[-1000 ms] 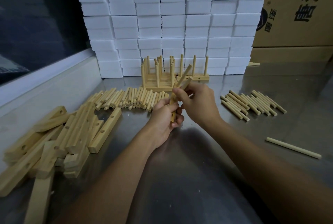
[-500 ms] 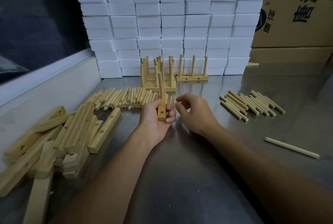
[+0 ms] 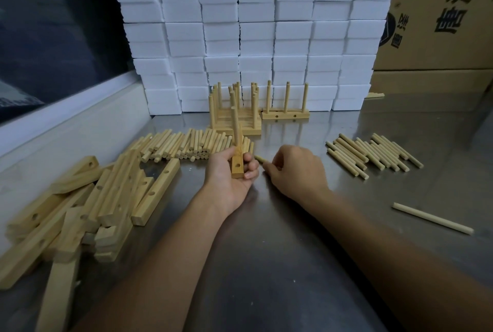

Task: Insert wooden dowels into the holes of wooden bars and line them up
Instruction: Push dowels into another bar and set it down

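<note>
**Bar with one dowel in left hand; right hand at a loose dowel**

Steel table (image 3: 280,265) carries all parts. White blocks (image 3: 253,32) stacked against the back; cardboard box (image 3: 440,19) far right. Pile of drilled wooden bars (image 3: 88,203) at left. Finished bars with upright dowels (image 3: 240,112) stand at the back centre, just before the white blocks. Large dowel heap (image 3: 186,147) lies before them; smaller dowel row (image 3: 373,155) at right; one long stick (image 3: 432,218) lies apart, near right.

Left hand (image 3: 229,179) grips a bar (image 3: 237,166) end-on, fingers curled round it; one dowel (image 3: 235,126) stands upright in it. Right hand (image 3: 293,168) rests on the table, fingers curled at a loose dowel (image 3: 258,158); it appears to pinch it, contact partly hidden.
</note>
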Demonstrator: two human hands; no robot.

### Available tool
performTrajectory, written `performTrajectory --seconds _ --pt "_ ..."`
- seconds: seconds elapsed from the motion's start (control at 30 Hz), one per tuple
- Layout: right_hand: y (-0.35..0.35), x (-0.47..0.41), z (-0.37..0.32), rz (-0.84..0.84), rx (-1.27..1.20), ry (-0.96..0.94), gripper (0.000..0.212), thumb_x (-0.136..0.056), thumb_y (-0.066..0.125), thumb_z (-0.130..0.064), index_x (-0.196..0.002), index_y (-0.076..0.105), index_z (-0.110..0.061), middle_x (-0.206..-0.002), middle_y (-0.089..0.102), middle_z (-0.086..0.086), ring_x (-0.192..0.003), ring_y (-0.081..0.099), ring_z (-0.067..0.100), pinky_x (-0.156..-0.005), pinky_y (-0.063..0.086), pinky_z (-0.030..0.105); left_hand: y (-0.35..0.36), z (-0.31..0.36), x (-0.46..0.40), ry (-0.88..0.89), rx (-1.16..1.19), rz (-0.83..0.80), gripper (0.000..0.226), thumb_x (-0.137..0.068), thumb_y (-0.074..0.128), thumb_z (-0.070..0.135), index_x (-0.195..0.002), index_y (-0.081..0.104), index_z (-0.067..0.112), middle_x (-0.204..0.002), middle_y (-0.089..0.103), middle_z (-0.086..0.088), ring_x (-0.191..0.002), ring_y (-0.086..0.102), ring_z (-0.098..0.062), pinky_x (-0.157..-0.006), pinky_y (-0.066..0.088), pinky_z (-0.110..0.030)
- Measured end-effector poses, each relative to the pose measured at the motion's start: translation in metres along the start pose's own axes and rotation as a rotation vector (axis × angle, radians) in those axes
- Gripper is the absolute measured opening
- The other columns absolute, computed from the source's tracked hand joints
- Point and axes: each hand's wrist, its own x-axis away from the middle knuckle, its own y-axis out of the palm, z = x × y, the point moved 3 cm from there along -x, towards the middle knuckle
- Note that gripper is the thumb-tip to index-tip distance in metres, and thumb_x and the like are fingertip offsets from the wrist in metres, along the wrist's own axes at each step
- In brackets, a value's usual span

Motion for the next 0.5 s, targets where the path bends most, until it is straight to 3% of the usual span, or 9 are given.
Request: performTrajectory --seconds 0.07,0.23,0.4,0.5 --pt "-0.0014 -0.0016 0.005 -0.006 -0.041 0.055 0.023 -0.089 0.068 -0.043 -0.083 0.059 -0.023 -0.079 0.059 -0.006 -0.084 0.061 0.02 -0.07 0.046 0.033 0.0008 0.0 0.0004 0.001 -0.004 -0.001 0.022 -0.102 0.032 0.014 -0.091 0.049 0.006 -0.062 0.045 -0.006 -0.045 0.041 -0.014 -0.038 0.029 -0.02" --pt "0.0022 -0.0024 0.0034 -0.089 -0.079 0.033 0.023 -0.098 0.059 -0.029 -0.115 0.064 -0.015 -0.109 0.063 0.005 -0.097 0.059 0.024 -0.078 0.047 0.034 0.0012 0.0001 0.0015 0.005 -0.019 0.004 0.022 -0.102 0.033 0.014 -0.091 0.05 0.005 -0.063 0.046 -0.006 -0.046 0.042 -0.015 -0.039 0.03 -0.02" --pt "-0.0009 0.0002 0.0025 -0.071 -0.203 0.0 0.017 -0.099 0.05 -0.011 -0.113 0.06 -0.011 -0.107 0.054 0.007 -0.095 0.055 0.026 -0.083 0.048 0.039 0.0007 0.0003 0.001 0.005 -0.031 0.004 0.023 -0.102 0.033 0.013 -0.089 0.051 0.005 -0.062 0.047 -0.007 -0.044 0.043 -0.015 -0.038 0.029 -0.02" --pt "-0.0044 0.0004 0.0035 -0.054 -0.341 0.013 0.038 -0.092 0.051 0.003 -0.127 0.052 -0.012 -0.102 0.057 0.003 -0.093 0.055 0.019 -0.074 0.047 0.028 0.0005 0.0 0.0007 0.007 -0.033 0.0 0.023 -0.101 0.033 0.013 -0.089 0.051 0.005 -0.062 0.047 -0.007 -0.044 0.044 -0.015 -0.038 0.03 -0.02"
